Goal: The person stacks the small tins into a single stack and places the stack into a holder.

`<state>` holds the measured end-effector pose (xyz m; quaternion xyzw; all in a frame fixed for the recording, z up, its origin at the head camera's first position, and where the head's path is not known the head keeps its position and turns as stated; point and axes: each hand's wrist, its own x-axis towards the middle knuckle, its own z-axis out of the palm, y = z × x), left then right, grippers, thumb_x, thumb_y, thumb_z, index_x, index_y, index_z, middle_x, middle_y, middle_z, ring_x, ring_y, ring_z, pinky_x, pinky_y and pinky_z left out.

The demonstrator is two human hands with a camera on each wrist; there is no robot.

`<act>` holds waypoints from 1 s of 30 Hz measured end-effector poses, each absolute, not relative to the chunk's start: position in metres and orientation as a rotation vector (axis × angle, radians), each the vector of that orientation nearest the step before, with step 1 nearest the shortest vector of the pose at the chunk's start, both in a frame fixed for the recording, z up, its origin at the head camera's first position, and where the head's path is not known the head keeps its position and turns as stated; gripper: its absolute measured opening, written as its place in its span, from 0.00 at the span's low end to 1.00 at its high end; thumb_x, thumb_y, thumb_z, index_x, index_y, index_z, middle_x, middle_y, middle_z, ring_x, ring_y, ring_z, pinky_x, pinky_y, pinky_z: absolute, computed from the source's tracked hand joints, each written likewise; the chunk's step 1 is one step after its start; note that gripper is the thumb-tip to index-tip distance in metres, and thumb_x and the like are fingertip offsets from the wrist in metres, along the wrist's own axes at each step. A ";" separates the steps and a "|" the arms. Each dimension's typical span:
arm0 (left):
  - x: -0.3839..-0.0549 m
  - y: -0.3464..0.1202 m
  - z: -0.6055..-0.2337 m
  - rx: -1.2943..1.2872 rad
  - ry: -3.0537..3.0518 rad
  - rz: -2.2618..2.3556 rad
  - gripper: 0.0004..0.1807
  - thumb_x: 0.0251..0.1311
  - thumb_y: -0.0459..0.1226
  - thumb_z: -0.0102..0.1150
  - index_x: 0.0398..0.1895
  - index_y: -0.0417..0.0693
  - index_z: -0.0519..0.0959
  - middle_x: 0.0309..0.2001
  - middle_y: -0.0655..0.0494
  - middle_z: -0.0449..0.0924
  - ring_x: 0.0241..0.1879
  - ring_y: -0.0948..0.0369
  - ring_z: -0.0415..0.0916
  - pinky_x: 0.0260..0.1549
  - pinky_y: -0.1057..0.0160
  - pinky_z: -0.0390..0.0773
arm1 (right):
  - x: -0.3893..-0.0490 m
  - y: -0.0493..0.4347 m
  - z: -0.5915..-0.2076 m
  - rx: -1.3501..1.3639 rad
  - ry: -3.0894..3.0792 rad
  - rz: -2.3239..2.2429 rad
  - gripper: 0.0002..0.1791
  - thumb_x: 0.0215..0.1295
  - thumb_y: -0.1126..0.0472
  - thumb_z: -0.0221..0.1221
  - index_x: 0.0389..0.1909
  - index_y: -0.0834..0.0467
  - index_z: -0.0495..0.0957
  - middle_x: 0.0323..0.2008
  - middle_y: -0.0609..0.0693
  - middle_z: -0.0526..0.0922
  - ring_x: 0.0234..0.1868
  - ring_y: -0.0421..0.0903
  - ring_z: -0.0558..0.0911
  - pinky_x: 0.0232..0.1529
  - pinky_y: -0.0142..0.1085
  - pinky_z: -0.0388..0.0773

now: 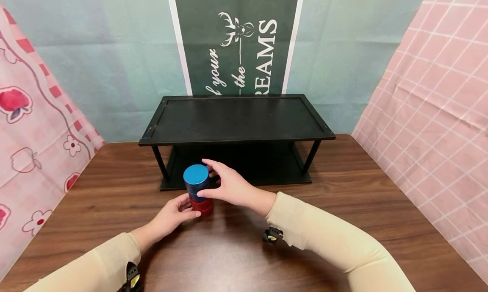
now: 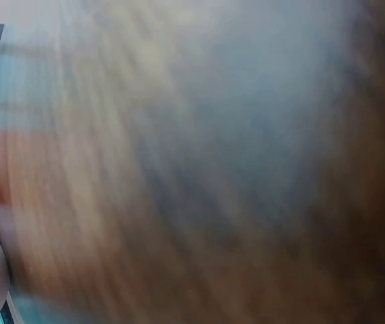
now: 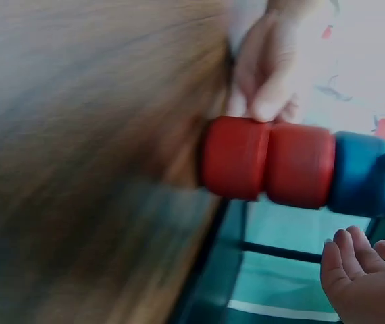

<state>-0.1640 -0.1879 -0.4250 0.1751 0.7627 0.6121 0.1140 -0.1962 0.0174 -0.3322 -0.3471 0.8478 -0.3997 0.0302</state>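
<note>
Left hand (image 1: pixel 171 216) holds red cylinders (image 1: pixel 203 206); right hand (image 1: pixel 233 185) spreads wide around shiny blue cylinders (image 1: pixel 196 179) stacked above.

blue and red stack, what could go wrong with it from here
The blue part might topple if nudged, as some fingers of the right hand stand clear of it. The red pieces beneath could slide apart at their seam if the left hand pushes unevenly. A tilt backwards might bump the black shelf behind.
</note>
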 end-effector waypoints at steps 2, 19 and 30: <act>-0.165 -0.188 -0.424 0.520 2.240 1.790 0.31 0.47 0.36 0.60 0.56 0.39 0.61 0.51 0.43 0.67 0.50 0.54 0.66 0.46 0.64 0.67 | -0.197 0.021 -0.338 -1.037 2.596 -1.228 0.44 0.42 0.45 0.62 0.60 0.54 0.54 0.48 0.47 0.68 0.45 0.40 0.71 0.41 0.32 0.72; -0.164 -0.187 -0.424 0.520 2.244 1.788 0.31 0.46 0.36 0.60 0.55 0.38 0.61 0.51 0.42 0.67 0.50 0.53 0.66 0.46 0.64 0.67 | -0.208 0.016 -0.396 -0.974 2.406 -1.076 0.32 0.41 0.57 0.66 0.49 0.61 0.65 0.42 0.49 0.74 0.38 0.38 0.75 0.39 0.26 0.71; -0.168 -0.185 -0.421 0.520 2.245 1.746 0.30 0.45 0.37 0.61 0.54 0.40 0.64 0.51 0.45 0.68 0.49 0.55 0.67 0.46 0.62 0.67 | -0.205 0.020 -0.396 -0.934 2.459 -1.066 0.30 0.42 0.54 0.65 0.48 0.57 0.66 0.42 0.47 0.75 0.38 0.37 0.75 0.37 0.25 0.71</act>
